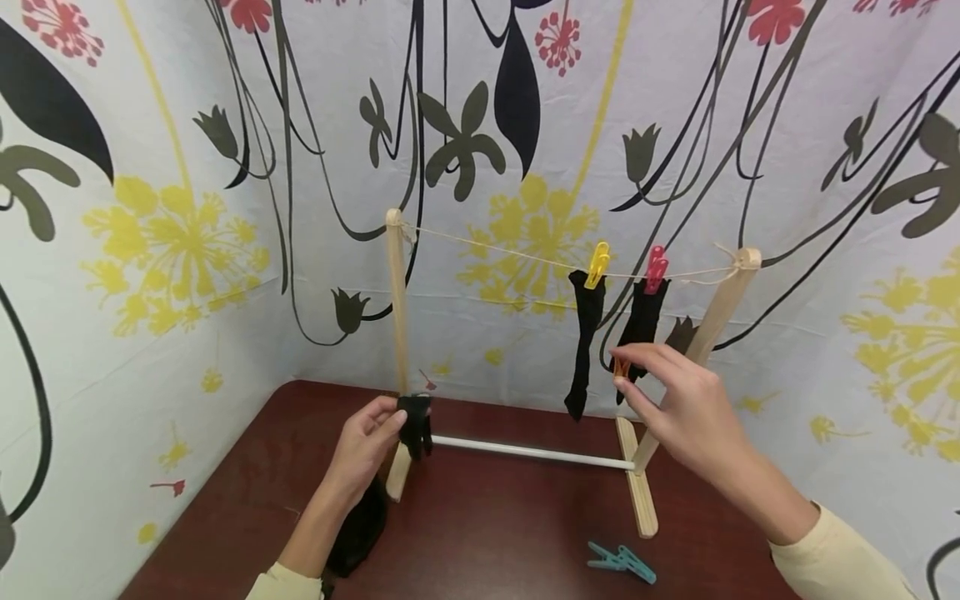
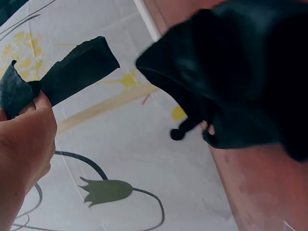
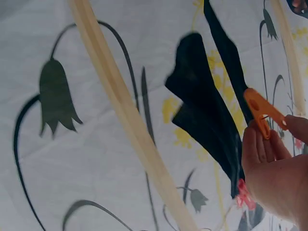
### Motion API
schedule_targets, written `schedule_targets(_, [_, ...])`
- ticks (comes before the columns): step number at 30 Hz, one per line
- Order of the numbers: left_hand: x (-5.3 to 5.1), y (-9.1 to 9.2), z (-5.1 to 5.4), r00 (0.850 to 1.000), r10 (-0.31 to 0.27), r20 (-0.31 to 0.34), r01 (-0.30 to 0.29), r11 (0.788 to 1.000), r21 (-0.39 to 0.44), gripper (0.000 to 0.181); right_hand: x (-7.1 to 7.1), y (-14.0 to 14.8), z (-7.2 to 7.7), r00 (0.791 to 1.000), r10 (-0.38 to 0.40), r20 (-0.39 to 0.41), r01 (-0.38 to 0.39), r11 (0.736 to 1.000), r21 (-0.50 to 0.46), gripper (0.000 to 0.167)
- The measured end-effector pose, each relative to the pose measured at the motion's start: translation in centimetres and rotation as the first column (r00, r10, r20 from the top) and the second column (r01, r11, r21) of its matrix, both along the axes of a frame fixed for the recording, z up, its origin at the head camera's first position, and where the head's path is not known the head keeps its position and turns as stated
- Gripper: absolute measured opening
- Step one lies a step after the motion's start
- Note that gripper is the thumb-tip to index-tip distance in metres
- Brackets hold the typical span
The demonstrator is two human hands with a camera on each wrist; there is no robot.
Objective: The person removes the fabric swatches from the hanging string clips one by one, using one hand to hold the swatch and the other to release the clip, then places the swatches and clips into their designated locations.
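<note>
In the head view my left hand (image 1: 358,450) pinches a bunched black cloth (image 1: 415,425) beside the left wooden post. The left wrist view shows the left hand (image 2: 29,144) gripping black fabric (image 2: 79,72). My right hand (image 1: 686,408) pinches an orange clothespin (image 1: 621,367) between thumb and fingers, in front of the hanging socks. In the right wrist view the orange clothespin (image 3: 263,108) points away from the right hand (image 3: 276,178). A yellow clothespin (image 1: 597,265) and a pink clothespin (image 1: 656,268) each hold a black sock (image 1: 585,342) or black piece (image 1: 647,317) on the string.
The string (image 1: 495,246) runs between the left post (image 1: 398,308) and the right post (image 1: 723,308). A white bar (image 1: 525,451) joins their feet low down. Blue clothespins (image 1: 621,562) lie on the dark red table (image 1: 480,533). More black cloth (image 1: 358,529) lies below my left forearm.
</note>
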State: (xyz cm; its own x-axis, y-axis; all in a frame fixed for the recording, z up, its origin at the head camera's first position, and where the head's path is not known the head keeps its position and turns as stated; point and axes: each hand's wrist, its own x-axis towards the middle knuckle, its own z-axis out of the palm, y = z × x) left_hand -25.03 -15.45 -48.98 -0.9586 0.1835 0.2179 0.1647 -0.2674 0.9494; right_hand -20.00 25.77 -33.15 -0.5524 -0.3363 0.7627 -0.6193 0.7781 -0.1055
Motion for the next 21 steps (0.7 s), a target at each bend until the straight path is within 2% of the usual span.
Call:
schedule_targets(8, [0.8,-2.0,-1.0,0.998,0.058,0.0,-0.058,0.998,-0.015,0.013,0.9,1.1,-2.6,0.998,-0.003,0.069,0.003,1.0,0.005,0.052])
schedule_targets(15, [1.7,-4.6,-2.0,0.985,0.167,0.051,-0.164,0.985,-0.053,0.012,1.4,2.1,-4.7,0.993,-0.043,0.114,0.043,0.999,0.006,0.05])
schedule_targets(21, [2.3,-6.3,-2.8,0.985,0.167,0.054,-0.165,0.986,-0.03,0.02,1.4,3.1,-7.0,0.991,-0.061,0.123,0.061,0.998,0.004,0.047])
